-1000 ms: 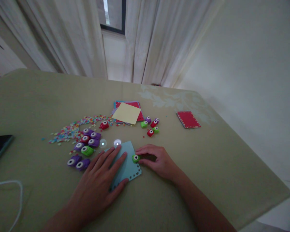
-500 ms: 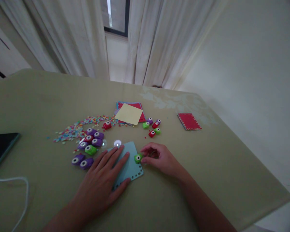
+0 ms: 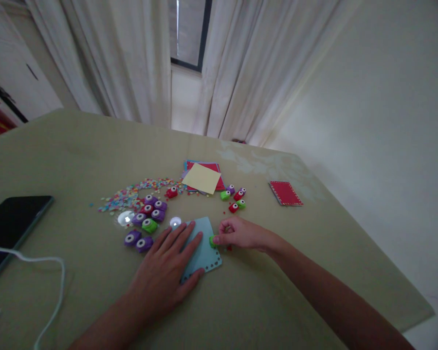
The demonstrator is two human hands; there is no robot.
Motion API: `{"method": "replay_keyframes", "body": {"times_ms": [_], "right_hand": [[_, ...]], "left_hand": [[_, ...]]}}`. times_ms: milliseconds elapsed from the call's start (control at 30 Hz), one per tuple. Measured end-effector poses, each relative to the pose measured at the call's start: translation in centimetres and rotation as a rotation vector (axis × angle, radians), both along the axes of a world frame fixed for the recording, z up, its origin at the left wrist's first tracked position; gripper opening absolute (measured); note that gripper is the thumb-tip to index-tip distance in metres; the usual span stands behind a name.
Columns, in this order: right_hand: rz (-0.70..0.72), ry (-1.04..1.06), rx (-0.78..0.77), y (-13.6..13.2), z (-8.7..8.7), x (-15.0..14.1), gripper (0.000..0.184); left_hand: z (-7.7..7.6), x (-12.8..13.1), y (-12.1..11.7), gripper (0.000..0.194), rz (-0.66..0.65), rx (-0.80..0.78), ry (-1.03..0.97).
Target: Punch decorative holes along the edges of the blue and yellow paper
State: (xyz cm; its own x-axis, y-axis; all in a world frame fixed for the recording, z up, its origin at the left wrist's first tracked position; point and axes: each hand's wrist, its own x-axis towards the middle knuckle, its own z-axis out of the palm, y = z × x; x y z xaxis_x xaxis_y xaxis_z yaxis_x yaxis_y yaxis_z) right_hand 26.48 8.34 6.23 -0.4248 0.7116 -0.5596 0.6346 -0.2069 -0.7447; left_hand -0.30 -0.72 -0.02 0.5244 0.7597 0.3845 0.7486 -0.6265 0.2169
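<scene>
The broad greenish surface (image 3: 324, 228) carried everything. On it the left hand (image 3: 166, 265) lay flat, fingers spread across a blue card (image 3: 203, 245), while the right hand (image 3: 241, 234), apart from it, seemed closed on a green punch (image 3: 212, 241), thumb over it and fingers curled; how firmly, I could not tell. The blue card lay in front of the person, partly under the left hand. The green punch sat at its right edge. Small cut-outs (image 3: 216, 263) ran along the near edge and around the near right corner. The step in hand looked like punching a border up the right side; the next press called for a steady card and the punch squared to the edge, spaced from the nearest hole.
</scene>
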Motion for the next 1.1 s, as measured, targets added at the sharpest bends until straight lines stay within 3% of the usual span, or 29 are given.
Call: {"method": "replay_keyframes", "body": {"times_ms": [200,433,567,767,967,1100], "right_hand": [[0.172,-0.188,0.030,1.3,0.5,-0.4,0.046],[0.253,-0.293,0.018,2.2,1.7,-1.1,0.052],[0.251,-0.317,0.024,2.3,1.9,-1.3,0.059],[0.235,-0.382,0.069,1.8,1.9,-1.7,0.053],[0.161,-0.311,0.137,1.3,2.2,-0.5,0.056],[0.058,-0.298,0.350,1.8,2.8,0.9,0.046]], "left_hand": [[-0.3,0.2,-0.1,0.067,0.011,-0.013,-0.006],[-0.2,0.2,-0.1,0.066,0.014,-0.011,-0.024],[-0.2,0.2,0.0,0.066,0.010,0.005,-0.019],[-0.2,0.1,0.1,0.065,-0.001,0.028,-0.016],[-0.5,0.1,0.1,0.063,0.007,0.028,-0.018],[-0.7,0.2,0.2,0.064,0.010,0.030,-0.023]]}}
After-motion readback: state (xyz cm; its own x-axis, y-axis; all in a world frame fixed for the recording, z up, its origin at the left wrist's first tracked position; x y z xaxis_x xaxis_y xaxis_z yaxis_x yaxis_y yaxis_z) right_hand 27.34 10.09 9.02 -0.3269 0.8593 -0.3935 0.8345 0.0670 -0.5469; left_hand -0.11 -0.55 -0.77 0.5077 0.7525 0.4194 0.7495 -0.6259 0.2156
